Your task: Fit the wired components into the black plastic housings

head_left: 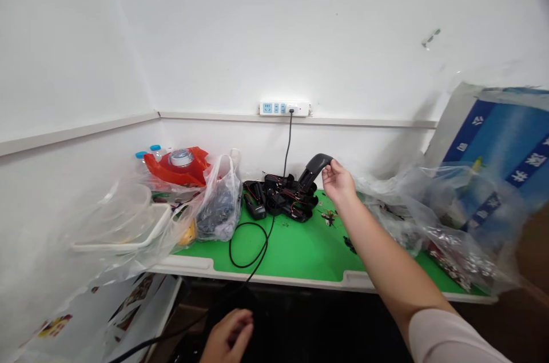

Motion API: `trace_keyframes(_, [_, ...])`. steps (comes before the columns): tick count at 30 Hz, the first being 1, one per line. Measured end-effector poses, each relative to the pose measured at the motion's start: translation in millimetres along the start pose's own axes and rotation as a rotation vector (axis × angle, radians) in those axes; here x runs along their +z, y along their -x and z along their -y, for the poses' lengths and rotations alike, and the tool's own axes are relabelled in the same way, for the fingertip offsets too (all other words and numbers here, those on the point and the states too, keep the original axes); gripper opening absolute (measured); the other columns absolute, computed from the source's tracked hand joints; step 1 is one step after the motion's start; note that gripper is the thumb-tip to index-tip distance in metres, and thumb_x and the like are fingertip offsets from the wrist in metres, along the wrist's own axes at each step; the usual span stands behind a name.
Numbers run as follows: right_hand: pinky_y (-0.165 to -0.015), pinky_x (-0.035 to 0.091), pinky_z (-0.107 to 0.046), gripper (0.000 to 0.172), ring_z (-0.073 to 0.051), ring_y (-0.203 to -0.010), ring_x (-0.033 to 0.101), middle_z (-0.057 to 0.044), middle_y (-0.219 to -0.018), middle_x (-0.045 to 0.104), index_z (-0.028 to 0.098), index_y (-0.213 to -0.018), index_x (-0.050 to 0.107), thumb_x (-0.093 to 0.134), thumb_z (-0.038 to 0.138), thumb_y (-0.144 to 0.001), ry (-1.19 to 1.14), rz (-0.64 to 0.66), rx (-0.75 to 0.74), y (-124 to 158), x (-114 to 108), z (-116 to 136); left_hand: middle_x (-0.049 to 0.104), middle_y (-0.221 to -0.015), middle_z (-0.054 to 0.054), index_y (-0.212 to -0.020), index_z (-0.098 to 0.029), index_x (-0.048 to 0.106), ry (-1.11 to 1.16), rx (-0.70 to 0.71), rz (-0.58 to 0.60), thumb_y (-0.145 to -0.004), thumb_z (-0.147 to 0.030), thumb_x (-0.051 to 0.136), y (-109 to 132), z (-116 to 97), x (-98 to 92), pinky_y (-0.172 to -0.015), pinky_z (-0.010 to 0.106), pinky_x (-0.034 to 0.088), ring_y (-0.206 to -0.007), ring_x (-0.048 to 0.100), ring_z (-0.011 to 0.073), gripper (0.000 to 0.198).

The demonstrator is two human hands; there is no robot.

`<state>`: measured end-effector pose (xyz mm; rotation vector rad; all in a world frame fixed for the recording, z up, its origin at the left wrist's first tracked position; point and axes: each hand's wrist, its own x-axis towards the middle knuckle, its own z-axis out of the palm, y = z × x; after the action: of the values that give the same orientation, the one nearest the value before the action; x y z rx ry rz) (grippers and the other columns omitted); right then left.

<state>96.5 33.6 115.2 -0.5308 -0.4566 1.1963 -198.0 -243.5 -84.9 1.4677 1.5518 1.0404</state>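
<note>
Head view: right hand [338,182] is pinching the upper end of a black curved handle [316,167], which is rising from a heap of wired black plastic parts [285,197] at the hand's 9 o'clock, on a green mat [295,251] covering the tabletop [189,264]. Left hand [228,337] is hanging below the tabletop edge at 6 o'clock, fingers loosely curling; cannot tell whether it is holding anything. A black cable [230,246] is looping across the mat from a white power strip [283,108] at 12 o'clock.

White walls [240,37] meet at a corner; power strip [284,108] above a ledge [343,120]
</note>
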Motion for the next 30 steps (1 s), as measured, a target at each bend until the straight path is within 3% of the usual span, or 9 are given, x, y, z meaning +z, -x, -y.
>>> trace_keyframes(3, [-0.048,0.05,-0.012,0.019,-0.003,-0.047,0.056,0.007,-0.057,0.057,0.018,-0.083,0.053,0.066,0.012,-0.07,0.005,-0.015,-0.011,26,-15,25,0.063,-0.108,0.008,-0.108,-0.025,0.058,0.218,0.186,0.154,-0.079,-0.037,0.056,-30,-75,48.1,-0.084,0.035,0.052,-0.094,0.062,0.0218,0.031])
trace_keyframes(6, [-0.045,0.049,-0.014,0.031,-0.005,-0.047,0.056,0.006,-0.057,0.057,0.017,-0.091,0.054,0.07,0.014,-0.065,0.146,-0.001,-0.064,53,-24,37,0.048,-0.128,0.011,-0.126,-0.027,0.04,0.461,0.299,0.094,-0.078,-0.03,0.06,-75,-139,88.8,-0.094,0.036,0.045,-0.114,0.051,0.0219,0.052])
trace_keyframes(11, [-0.051,0.053,-0.021,0.041,-0.011,-0.05,0.061,0.006,-0.057,0.057,0.016,-0.099,0.051,0.072,0.022,-0.063,0.436,0.09,-0.102,78,-36,37,0.042,-0.134,0.012,-0.131,-0.026,0.033,0.674,0.339,0.226,-0.063,-0.024,0.075,-155,-202,149.7,-0.095,0.038,0.043,-0.117,0.048,0.0242,0.08])
trace_keyframes(14, [-0.06,0.056,-0.027,0.046,-0.013,-0.059,0.065,0.003,-0.067,0.061,0.016,-0.105,0.05,0.07,0.027,-0.065,0.563,0.145,-0.094,74,-51,38,0.054,-0.121,0.009,-0.123,-0.023,0.043,0.779,0.332,0.308,-0.063,-0.025,0.074,-180,-211,177.7,-0.093,0.037,0.045,-0.111,0.052,0.0236,0.067])
trace_keyframes(18, [-0.06,0.055,-0.028,0.045,-0.015,-0.064,0.065,-0.003,-0.085,0.065,0.018,-0.109,0.053,0.065,0.036,-0.07,0.794,0.058,-0.259,74,-94,46,0.063,-0.1,0.005,-0.115,-0.023,0.046,1.032,0.069,0.335,-0.07,-0.03,0.068,-197,-195,188.6,-0.08,0.038,0.051,-0.09,0.063,0.0203,0.05])
trace_keyframes(21, [-0.049,0.053,-0.029,0.032,-0.016,-0.05,0.061,-0.003,-0.063,0.063,0.015,-0.089,0.062,0.064,0.042,-0.071,1.018,0.102,-0.053,92,-128,39,0.064,-0.101,0.005,-0.109,-0.024,0.048,1.198,-0.012,0.328,-0.071,-0.026,0.067,-203,-180,182.4,-0.082,0.039,0.051,-0.088,0.065,0.0184,0.043])
trace_keyframes(23, [-0.048,0.054,-0.031,0.03,-0.017,-0.051,0.061,-0.004,-0.064,0.064,0.014,-0.082,0.064,0.067,0.041,-0.069,1.044,0.175,0.119,108,-141,25,0.064,-0.103,0.005,-0.108,-0.024,0.049,1.252,-0.013,0.371,-0.073,-0.023,0.065,-205,-177,178.3,-0.084,0.04,0.05,-0.092,0.064,0.0193,0.039])
trace_keyframes(27, [-0.054,0.056,-0.031,0.034,-0.015,-0.056,0.063,-0.003,-0.067,0.064,0.014,-0.085,0.064,0.072,0.04,-0.065,0.849,0.143,0.322,129,-144,-6,0.065,-0.097,0.005,-0.106,-0.024,0.05,1.279,-0.046,0.4,-0.075,-0.023,0.062,-206,-180,175.5,-0.082,0.042,0.051,-0.091,0.065,0.0205,0.033])
trace_keyframes(30, [-0.052,0.054,-0.027,0.032,-0.012,-0.051,0.059,-0.002,-0.061,0.061,0.013,-0.072,0.063,0.07,0.043,-0.067,0.714,0.138,0.37,129,-140,-18,0.065,-0.097,0.005,-0.106,-0.023,0.05,1.282,-0.053,0.387,-0.076,-0.023,0.059,-206,-182,173.8,-0.082,0.042,0.051,-0.09,0.065,0.0204,0.031])
